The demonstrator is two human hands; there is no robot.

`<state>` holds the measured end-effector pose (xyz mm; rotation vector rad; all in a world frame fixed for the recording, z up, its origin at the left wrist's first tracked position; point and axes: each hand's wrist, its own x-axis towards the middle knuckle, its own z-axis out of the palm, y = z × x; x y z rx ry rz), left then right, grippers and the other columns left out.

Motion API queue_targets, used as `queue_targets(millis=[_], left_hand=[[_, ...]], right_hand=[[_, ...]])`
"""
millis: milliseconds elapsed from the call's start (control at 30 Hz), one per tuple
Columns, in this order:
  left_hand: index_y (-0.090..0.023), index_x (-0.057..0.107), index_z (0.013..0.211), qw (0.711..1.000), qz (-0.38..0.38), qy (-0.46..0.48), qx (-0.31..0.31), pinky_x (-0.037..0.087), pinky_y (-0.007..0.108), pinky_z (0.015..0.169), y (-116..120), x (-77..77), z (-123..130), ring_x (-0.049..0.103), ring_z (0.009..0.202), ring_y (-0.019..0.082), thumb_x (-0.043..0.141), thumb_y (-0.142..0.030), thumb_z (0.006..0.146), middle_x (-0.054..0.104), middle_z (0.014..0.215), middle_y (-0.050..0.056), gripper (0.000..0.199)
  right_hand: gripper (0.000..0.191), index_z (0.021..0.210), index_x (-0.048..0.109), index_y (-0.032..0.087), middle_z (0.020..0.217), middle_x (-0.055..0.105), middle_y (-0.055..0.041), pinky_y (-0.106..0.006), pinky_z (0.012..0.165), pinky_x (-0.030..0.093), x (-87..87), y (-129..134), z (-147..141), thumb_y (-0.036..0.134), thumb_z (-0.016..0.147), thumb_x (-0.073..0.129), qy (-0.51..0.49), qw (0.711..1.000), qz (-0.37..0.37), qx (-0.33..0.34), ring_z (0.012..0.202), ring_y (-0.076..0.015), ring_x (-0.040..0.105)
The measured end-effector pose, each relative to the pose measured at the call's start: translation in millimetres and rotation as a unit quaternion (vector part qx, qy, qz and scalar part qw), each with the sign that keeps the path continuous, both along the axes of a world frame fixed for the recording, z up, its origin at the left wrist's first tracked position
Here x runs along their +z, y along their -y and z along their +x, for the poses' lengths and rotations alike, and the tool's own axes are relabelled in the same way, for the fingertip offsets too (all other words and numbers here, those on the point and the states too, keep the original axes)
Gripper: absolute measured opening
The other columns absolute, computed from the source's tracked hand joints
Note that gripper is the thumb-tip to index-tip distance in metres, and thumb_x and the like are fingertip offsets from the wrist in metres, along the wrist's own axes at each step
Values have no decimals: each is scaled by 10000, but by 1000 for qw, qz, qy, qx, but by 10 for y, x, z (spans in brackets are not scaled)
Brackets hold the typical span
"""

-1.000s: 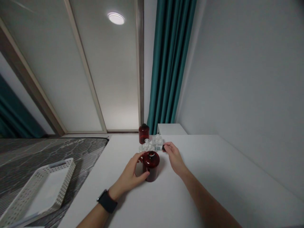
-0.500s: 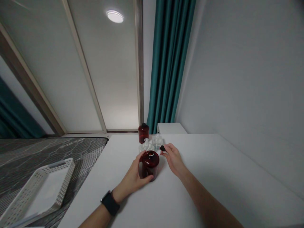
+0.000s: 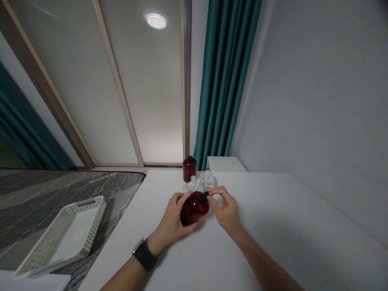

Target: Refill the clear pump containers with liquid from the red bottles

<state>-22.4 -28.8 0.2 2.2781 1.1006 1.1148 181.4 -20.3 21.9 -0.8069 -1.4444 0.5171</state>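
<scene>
A dark red bottle (image 3: pixel 194 209) is tilted to the right above the white table, with my left hand (image 3: pixel 172 221) wrapped round its left side. At the bottle's mouth, my right hand (image 3: pixel 226 208) pinches a small black cap (image 3: pixel 205 196) between thumb and fingers. Whether the cap is threaded on cannot be made out. Just behind the bottle lie crumpled clear plastic bags (image 3: pixel 198 182). A second red bottle (image 3: pixel 189 169) with a black cap stands upright further back.
The white table (image 3: pixel 273 234) reaches to the wall on the right. A white perforated basket (image 3: pixel 65 234) is at the lower left, beyond the table's left edge. Behind the table are a white box-like unit (image 3: pixel 226 164) and a green curtain (image 3: pixel 227 81).
The bottle in my left hand has tipped to the right. My right hand has brought the black cap to its mouth. The view has shifted slightly left.
</scene>
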Motion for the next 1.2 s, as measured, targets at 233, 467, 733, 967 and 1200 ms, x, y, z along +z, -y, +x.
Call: queue_targets(millis=[233, 467, 733, 967, 1200], left_hand=[[-260, 357, 1442, 999, -39, 22, -16, 493, 467, 1020, -14, 39, -24, 557, 1144, 281, 828, -330, 701, 460, 1228, 88, 881], [-224, 442, 1304, 999, -31, -22, 1, 491, 472, 988, -39, 137, -120, 599, 1130, 304, 775, -352, 735, 593, 1249, 113, 671], [-185, 405, 1397, 991, 52, -109, 49, 444, 536, 1016, -54, 192, -205, 574, 1133, 353, 812, -372, 674, 622, 1236, 140, 850], [-254, 402, 1422, 991, 46, -126, -9, 431, 497, 1042, -60, 255, -260, 551, 1179, 336, 811, -421, 705, 582, 1286, 113, 842], [-219, 401, 1416, 993, 16, -71, -88, 396, 465, 1106, -48, 318, -324, 495, 1286, 308, 433, -385, 982, 506, 1402, 143, 466]], right_hand=[[92, 866, 642, 249, 941, 732, -54, -385, 851, 534, 13, 38, 7, 166, 876, 603, 63, 997, 46, 3, 913, -219, 686], [100, 863, 640, 253, 957, 753, -61, -404, 851, 540, -11, 45, -29, 164, 869, 596, 80, 996, 41, 8, 923, -230, 696], [152, 943, 641, 262, 1045, 748, -58, -403, 902, 535, -57, 58, -37, 132, 875, 598, 115, 992, 43, 37, 997, -225, 687], [233, 1071, 659, 286, 1116, 739, -45, -404, 927, 519, -36, 102, -61, 131, 912, 589, 144, 986, 54, 65, 1044, -216, 655], [255, 1152, 670, 285, 1040, 742, -50, -412, 906, 490, -69, 67, -64, 183, 931, 596, 166, 983, 61, 40, 963, -233, 657]])
